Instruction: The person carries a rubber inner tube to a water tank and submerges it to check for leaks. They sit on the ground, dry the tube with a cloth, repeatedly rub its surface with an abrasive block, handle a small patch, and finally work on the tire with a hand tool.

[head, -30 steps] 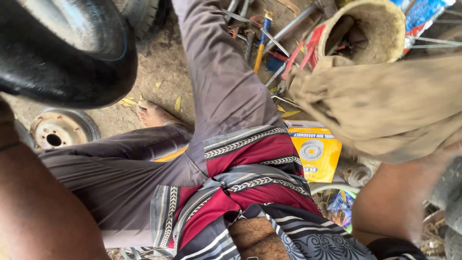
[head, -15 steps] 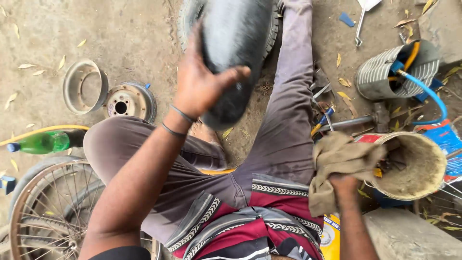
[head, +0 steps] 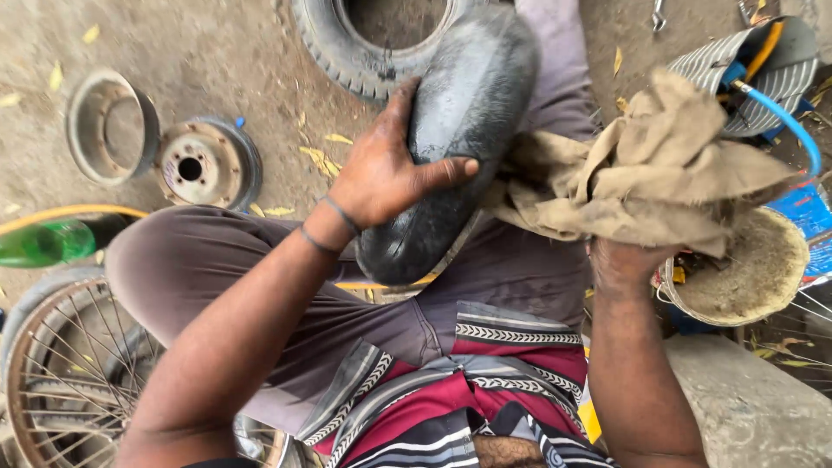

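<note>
Left hand (head: 381, 173) grips the black tube (head: 459, 130) on the lap; its long side runs from the knees up toward the tyre (head: 347, 52). Right hand (head: 628, 260) is shut on a cloth (head: 659, 165), touching the tube. Beside it, a bowl (head: 745, 277) holds grey paste. Bare ground lies left.

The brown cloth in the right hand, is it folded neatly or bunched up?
Bunched up. The brown cloth hangs in loose, uneven creases from the right hand, one end lying against the black inner tube.
</note>
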